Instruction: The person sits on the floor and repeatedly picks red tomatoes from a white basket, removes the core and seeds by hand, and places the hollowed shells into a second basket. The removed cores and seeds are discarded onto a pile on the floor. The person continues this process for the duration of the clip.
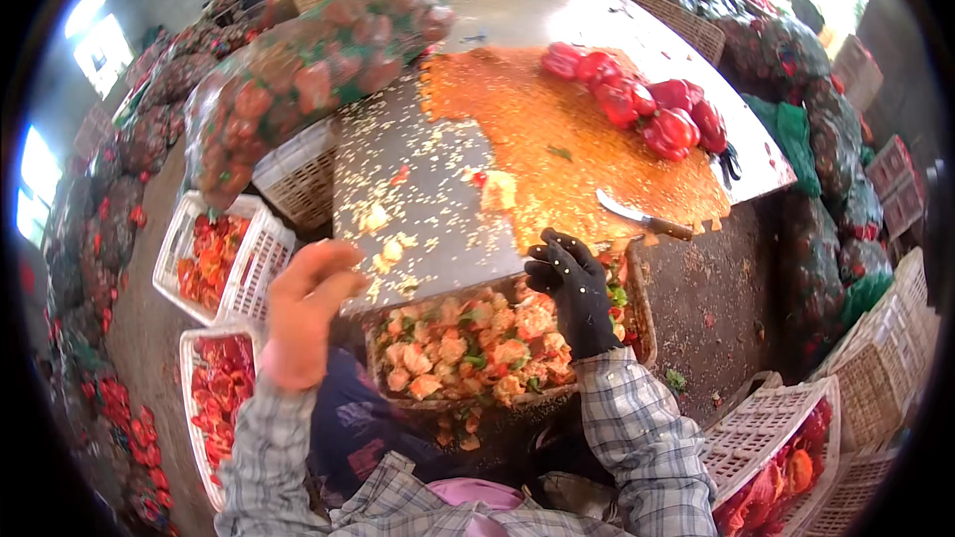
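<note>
My left hand (310,306), in an orange glove and blurred, is raised beside the table's left front corner with thumb and fingers apart and nothing visible in it. My right hand (571,287), in a black glove dotted with seeds, hovers over the crate's right part, fingers loosely bent and no object visible in them. Below the table edge, a crate (649,313) holds pepper cores (448,347) and green stems. Beyond my right hand, a curved knife (645,218) with a wooden handle lies on an orange foam mat (522,104). Whole red bell peppers (671,133) are heaped on the mat's far right.
Seeds and core scraps (388,250) litter the metal tabletop (418,164). A mesh sack of peppers (313,82) leans over the table's left side. White crates (250,268) of cut peppers stand left; another crate (768,425) stands right. Filled sacks (802,239) line the right.
</note>
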`<state>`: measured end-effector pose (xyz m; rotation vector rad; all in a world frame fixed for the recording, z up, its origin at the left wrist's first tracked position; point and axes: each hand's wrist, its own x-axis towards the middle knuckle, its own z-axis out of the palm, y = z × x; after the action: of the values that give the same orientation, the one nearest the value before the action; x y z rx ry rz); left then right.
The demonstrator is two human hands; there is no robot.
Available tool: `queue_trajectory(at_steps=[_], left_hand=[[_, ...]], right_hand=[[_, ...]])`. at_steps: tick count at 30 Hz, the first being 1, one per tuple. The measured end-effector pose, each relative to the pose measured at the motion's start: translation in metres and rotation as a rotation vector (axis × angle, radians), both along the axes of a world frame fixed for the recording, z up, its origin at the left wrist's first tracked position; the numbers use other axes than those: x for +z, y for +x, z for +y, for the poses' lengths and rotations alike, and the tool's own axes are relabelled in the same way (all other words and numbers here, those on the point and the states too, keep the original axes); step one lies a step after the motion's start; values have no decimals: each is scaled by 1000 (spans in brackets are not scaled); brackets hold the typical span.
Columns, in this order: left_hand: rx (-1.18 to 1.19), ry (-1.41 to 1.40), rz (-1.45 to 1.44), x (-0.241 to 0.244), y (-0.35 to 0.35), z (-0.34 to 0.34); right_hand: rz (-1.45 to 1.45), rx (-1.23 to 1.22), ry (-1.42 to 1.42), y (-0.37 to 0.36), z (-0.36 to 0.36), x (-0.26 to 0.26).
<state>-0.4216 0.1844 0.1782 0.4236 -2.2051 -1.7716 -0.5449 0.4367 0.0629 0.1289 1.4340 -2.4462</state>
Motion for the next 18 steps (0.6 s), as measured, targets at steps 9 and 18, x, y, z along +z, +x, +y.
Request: queue_trajectory(at_steps=[9, 18], left_hand=[[-286, -745, 260, -46, -279, 152], [-493, -1454, 41, -43, -430, 253]], right_hand=[[15, -335, -262, -41, 51, 9], [-68, -442, -263, -62, 84, -2]])
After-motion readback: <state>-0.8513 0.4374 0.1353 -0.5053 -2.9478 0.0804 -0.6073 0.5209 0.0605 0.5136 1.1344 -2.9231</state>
